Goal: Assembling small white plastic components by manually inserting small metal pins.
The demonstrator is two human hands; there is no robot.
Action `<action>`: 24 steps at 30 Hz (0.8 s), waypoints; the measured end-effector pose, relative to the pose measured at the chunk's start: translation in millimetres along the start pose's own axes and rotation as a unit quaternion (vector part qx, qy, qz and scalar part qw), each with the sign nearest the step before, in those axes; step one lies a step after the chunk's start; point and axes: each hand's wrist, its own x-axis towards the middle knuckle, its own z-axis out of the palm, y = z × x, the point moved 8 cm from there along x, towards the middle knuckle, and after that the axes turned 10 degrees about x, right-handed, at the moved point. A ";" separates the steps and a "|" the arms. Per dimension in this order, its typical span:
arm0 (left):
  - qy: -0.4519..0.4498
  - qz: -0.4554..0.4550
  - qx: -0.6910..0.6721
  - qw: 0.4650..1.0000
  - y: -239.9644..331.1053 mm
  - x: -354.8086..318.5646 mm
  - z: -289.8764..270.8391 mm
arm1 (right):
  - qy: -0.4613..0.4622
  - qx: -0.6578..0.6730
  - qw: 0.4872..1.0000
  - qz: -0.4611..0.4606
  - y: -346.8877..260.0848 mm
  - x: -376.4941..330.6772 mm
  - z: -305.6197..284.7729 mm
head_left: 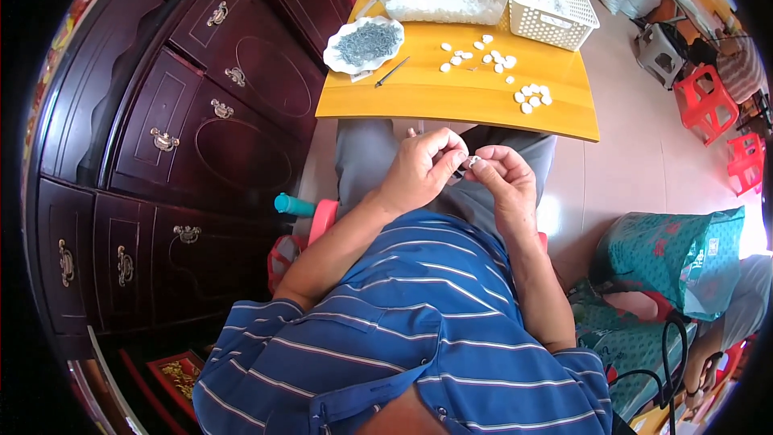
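Observation:
My hands meet over my lap, just off the near edge of the yellow wooden table. Between the thumb and fingers of my right hand is a small white piece. The fingers of my left hand are pinched together right beside it; a small dark bit shows there, too small to name. Several small white round pieces lie scattered on the table. A white scalloped dish at the table's left holds a heap of thin grey metal pins. Near the dish lies a dark pen-like stick.
At the table's far side stand a clear plastic bin of white pieces and a white perforated basket. Dark wooden cabinets line my left. Red stools and a teal bag are on the right, with another person's arm nearby.

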 end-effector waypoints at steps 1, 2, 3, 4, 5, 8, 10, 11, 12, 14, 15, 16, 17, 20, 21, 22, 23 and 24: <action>-0.001 -0.001 0.000 1.000 -0.9 -0.3 0.1 | 0.004 -0.005 1.000 0.000 -0.1 -0.2 0.0; -0.003 0.004 0.006 1.000 -1.5 -0.5 0.6 | 0.005 -0.004 1.000 0.001 -0.5 -0.5 0.0; -0.004 0.009 0.012 1.000 -1.5 -0.9 1.1 | 0.001 -0.007 1.000 0.001 -0.9 -0.7 0.5; -0.005 0.008 0.012 1.000 -1.2 -1.2 1.6 | -0.002 -0.011 1.000 0.001 -1.0 -0.8 0.8; -0.003 0.011 0.006 1.000 0.1 -1.4 1.7 | -0.002 -0.010 1.000 0.001 -0.6 -0.7 0.2; -0.002 0.022 0.010 1.000 0.8 -1.4 0.7 | -0.003 -0.027 1.000 0.001 1.2 -0.4 -0.4; -0.002 0.030 0.020 0.999 1.2 -1.4 1.0 | -0.003 -0.032 0.999 -0.001 1.6 -0.4 -0.6; -0.002 0.035 0.023 0.999 1.9 -1.5 1.7 | -0.004 -0.032 0.999 0.000 2.4 -0.5 -1.4; -0.002 0.039 0.026 0.999 2.6 -2.1 2.4 | -0.001 -0.037 0.999 0.002 4.1 -0.7 -3.2; -0.008 0.026 0.029 0.999 0.8 -3.9 3.0 | 0.003 -0.041 0.999 0.006 6.9 -0.9 -5.7; -0.013 0.014 0.031 0.999 -1.0 -4.7 4.0 | 0.004 -0.046 0.999 0.004 7.6 -0.2 -6.7; -0.014 0.013 0.031 0.999 -2.3 -5.2 4.9 | 0.005 -0.050 0.999 0.003 7.8 0.6 -7.4; -0.009 0.024 0.065 0.998 -2.7 -5.0 5.4 | 0.006 -0.050 0.999 0.003 7.8 1.5 -7.9; -0.006 0.030 0.090 0.995 -2.7 -3.8 7.3 | 0.017 -0.081 0.997 0.001 10.0 2.4 -10.7; -0.003 0.025 0.083 0.996 -2.5 -3.2 8.2 | 0.020 -0.089 0.996 0.000 11.2 3.0 -12.7; -0.005 0.024 0.082 0.996 -2.5 -3.5 9.2 | 0.023 -0.097 0.995 -0.001 12.3 3.6 -14.7; -0.007 0.014 0.082 0.997 -4.2 -4.1 9.2 | 0.026 -0.096 0.995 0.000 13.6 4.6 -16.5; -0.009 0.006 0.082 0.997 -5.9 -4.1 9.4 | 0.024 -0.099 0.995 0.001 14.5 6.7 -16.3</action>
